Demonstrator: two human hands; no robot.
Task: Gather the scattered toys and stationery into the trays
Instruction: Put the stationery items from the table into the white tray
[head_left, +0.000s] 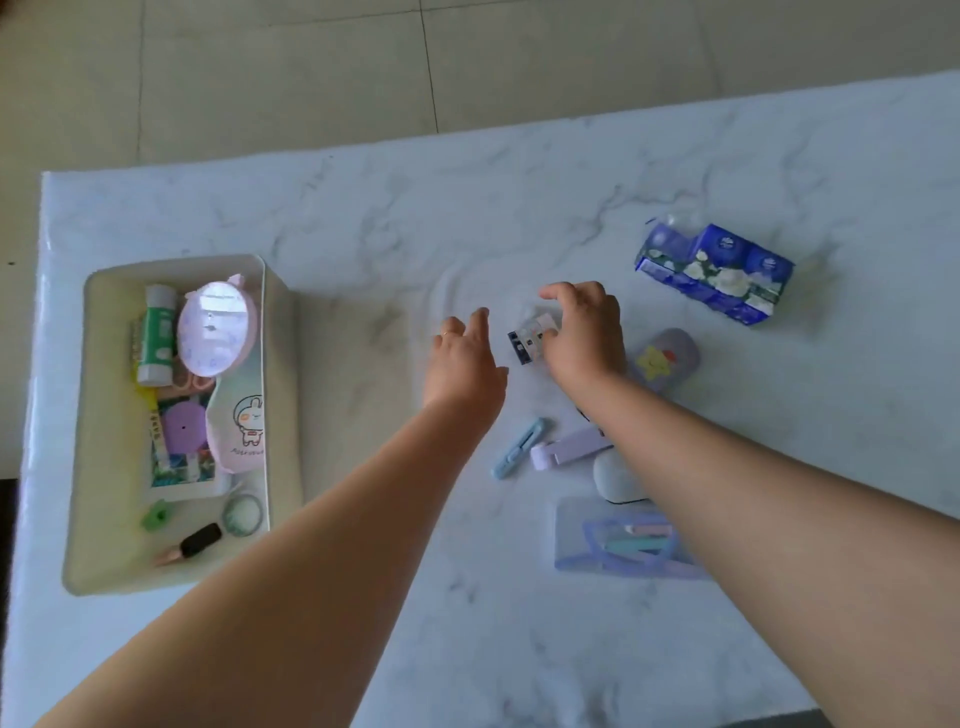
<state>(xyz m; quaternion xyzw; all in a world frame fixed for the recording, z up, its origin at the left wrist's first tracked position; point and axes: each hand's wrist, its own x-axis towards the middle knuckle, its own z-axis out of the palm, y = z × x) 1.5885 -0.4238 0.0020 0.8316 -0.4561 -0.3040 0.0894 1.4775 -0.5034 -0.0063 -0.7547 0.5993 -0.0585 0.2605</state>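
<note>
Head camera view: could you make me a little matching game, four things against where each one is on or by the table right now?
Things:
1. glue stick
2. tissue packs
3. blue clip
4. small box

Places:
A. far right on the table, apart from both hands
B. under the right hand's fingers
C. inside the tray at left
D. on the table between the two forearms

Pairs: 1-C, 2-A, 3-D, 4-B
</note>
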